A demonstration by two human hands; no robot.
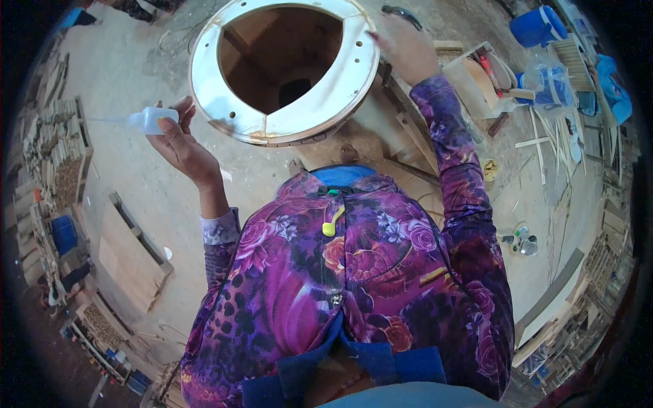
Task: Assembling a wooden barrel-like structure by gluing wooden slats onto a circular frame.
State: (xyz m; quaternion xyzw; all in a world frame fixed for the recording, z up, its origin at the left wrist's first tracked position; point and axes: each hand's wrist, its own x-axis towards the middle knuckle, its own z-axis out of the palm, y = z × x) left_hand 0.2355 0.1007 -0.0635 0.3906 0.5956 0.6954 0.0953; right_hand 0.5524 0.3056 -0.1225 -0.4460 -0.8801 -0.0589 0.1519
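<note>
My left hand is closed around a small white squeeze bottle with a thin nozzle, tipped sideways and pointing left, apart from the drum-like wooden piece. That piece has a flat white ring on top, with a wide round opening and several small dark holes and seams. At the ring's right edge is my right hand, its fingertips close to or touching the rim. A dark curved tool shows along the top of this hand and seems gripped in it; its kind is unclear. Inside the opening are brown wooden walls.
To the right stand a wooden box with red-handled tools, a blue bucket and thin wood strips on the floor. Stacked wood pieces and a leaning board are at left. Wooden bars lie below the ring.
</note>
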